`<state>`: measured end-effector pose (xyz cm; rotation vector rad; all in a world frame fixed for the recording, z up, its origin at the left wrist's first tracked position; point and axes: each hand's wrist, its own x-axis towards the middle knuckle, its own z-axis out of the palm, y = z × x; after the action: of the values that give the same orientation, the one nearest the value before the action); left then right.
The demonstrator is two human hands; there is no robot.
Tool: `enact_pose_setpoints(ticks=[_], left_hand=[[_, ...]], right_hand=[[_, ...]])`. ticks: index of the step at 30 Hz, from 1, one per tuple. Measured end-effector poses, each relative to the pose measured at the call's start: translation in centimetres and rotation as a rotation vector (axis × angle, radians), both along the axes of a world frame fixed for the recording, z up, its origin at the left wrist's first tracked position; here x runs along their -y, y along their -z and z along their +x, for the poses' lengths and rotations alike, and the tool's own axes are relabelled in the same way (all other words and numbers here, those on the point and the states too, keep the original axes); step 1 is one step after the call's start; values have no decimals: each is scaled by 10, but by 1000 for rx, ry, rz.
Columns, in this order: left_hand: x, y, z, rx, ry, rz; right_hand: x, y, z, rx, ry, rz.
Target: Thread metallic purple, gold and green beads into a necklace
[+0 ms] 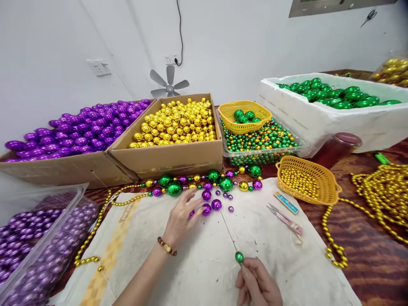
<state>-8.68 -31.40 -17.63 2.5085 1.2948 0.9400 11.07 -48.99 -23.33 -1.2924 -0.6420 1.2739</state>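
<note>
My right hand (258,280) pinches a long thin needle (228,226) at its lower end, with a shiny green bead (239,257) on the needle right at the fingertips. The needle slants up and left, its tip close to a loose purple bead (216,205). Fingers apart, my left hand (182,214) reaches over the white cloth (153,246) beside several purple beads (206,209). Whether its fingertips touch any of them I cannot tell. Small lilac beads (230,209) lie to their right. Just beyond runs a strung garland of green, purple and gold beads (226,184).
Behind stand cardboard boxes of purple beads (79,131) and gold beads (178,121), and a white foam box (293,102) with green ones. A yellow basket (330,187) holds small gold beads. Thread snips (287,222) and a blue packet (286,202) lie at right.
</note>
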Motion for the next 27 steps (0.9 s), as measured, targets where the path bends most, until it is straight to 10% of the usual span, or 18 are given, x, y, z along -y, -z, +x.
enact_pose_setpoints(ticks=[8,15,20,27], left_hand=[[53,16,-10,140,-343,-171],[50,25,1,110,-409,-217],[46,21,4,64,-367,-230],[76,-2,11,608,-162,-510]], right_hand=[[0,0,8,32,-83,71],[0,-8,9,151,-157,122],[-3,-17,9,139,-210,90],[-22,-35,6,137,-331,39]])
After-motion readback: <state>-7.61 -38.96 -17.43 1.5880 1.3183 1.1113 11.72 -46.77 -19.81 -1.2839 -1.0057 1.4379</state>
